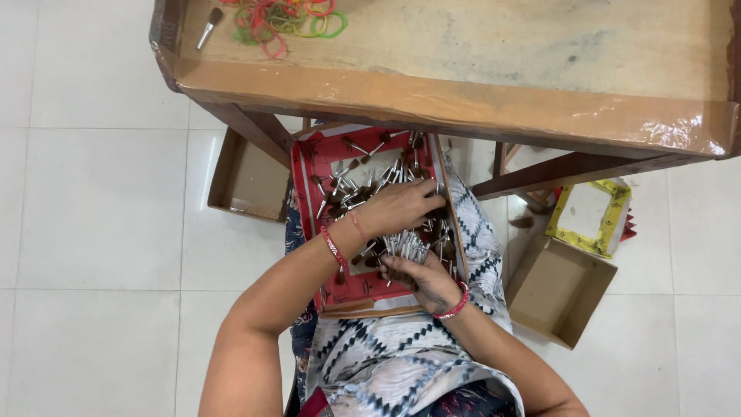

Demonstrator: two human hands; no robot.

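both hands (401, 207) (427, 282) among small brushes (405, 247) in red tray (302, 193)

Single head-worn view, looking steeply down from close above the lap; wooden table (463, 85) edge at frame top.
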